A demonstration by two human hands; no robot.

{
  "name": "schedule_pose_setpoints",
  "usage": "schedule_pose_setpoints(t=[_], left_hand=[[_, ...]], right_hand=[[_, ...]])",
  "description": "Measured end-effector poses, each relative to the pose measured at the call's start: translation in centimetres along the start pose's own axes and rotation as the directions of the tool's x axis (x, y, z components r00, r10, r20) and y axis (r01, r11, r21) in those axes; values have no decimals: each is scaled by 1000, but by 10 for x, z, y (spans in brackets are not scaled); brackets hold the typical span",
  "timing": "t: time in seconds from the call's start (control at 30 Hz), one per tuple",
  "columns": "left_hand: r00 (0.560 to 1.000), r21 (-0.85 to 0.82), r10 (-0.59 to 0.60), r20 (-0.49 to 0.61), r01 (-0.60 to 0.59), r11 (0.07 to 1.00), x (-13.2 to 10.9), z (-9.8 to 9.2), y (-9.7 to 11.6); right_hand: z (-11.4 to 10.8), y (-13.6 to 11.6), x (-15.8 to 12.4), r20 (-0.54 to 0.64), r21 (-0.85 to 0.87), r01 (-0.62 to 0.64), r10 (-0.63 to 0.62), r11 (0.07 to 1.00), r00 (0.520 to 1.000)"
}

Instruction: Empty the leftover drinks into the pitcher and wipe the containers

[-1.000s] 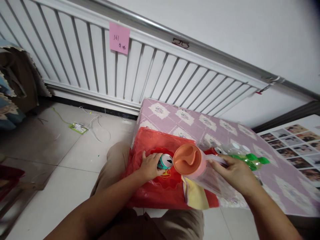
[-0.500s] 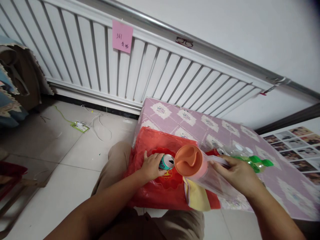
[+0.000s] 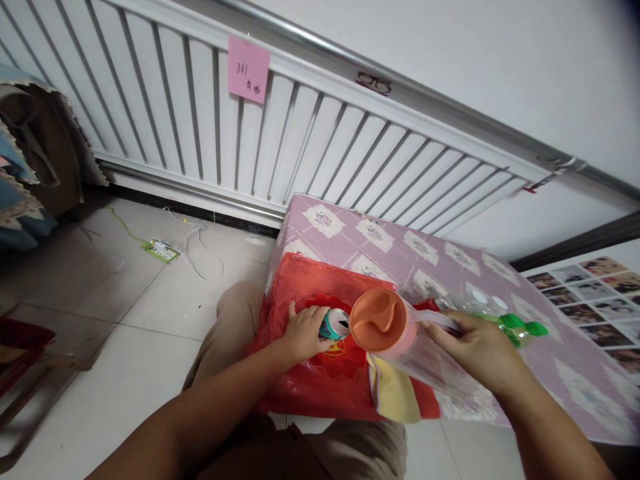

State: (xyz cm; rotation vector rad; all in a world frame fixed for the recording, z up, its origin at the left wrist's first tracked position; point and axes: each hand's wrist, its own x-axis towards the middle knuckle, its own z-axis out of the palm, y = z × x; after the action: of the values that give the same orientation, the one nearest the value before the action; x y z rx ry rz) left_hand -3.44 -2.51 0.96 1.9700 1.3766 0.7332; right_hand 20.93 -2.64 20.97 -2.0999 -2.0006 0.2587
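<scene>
My left hand (image 3: 306,333) wraps round a teal drink can (image 3: 334,325), whose opened top tilts to the right. Beside it, my right hand (image 3: 483,347) grips the handle of a clear plastic pitcher (image 3: 435,363) with an orange lid (image 3: 379,320). The pitcher is tipped to the left, its lid close to the can's top; whether they touch I cannot tell. Both are above a red plastic sheet (image 3: 300,280). A folded yellow cloth (image 3: 395,393) lies below the lid, over the sheet's front edge.
Behind my right hand are a red can (image 3: 431,305) and several clear bottles, some with green caps (image 3: 511,321). They stand on a low surface under a purple patterned cloth (image 3: 345,220). A white radiator (image 3: 200,113) runs behind. A power strip (image 3: 161,250) lies on the floor at left.
Both hands keep almost the same place, the can and the tilted pitcher too. The view has shifted very slightly.
</scene>
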Motion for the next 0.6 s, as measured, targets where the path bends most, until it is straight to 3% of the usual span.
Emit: schedule_pose_setpoints(t=[0.6], left_hand=[[1000,6,15,-11,-15,1000,0,1,-2]], right_hand=[[-1,4,1,-27,-21,62,-63,998,998]])
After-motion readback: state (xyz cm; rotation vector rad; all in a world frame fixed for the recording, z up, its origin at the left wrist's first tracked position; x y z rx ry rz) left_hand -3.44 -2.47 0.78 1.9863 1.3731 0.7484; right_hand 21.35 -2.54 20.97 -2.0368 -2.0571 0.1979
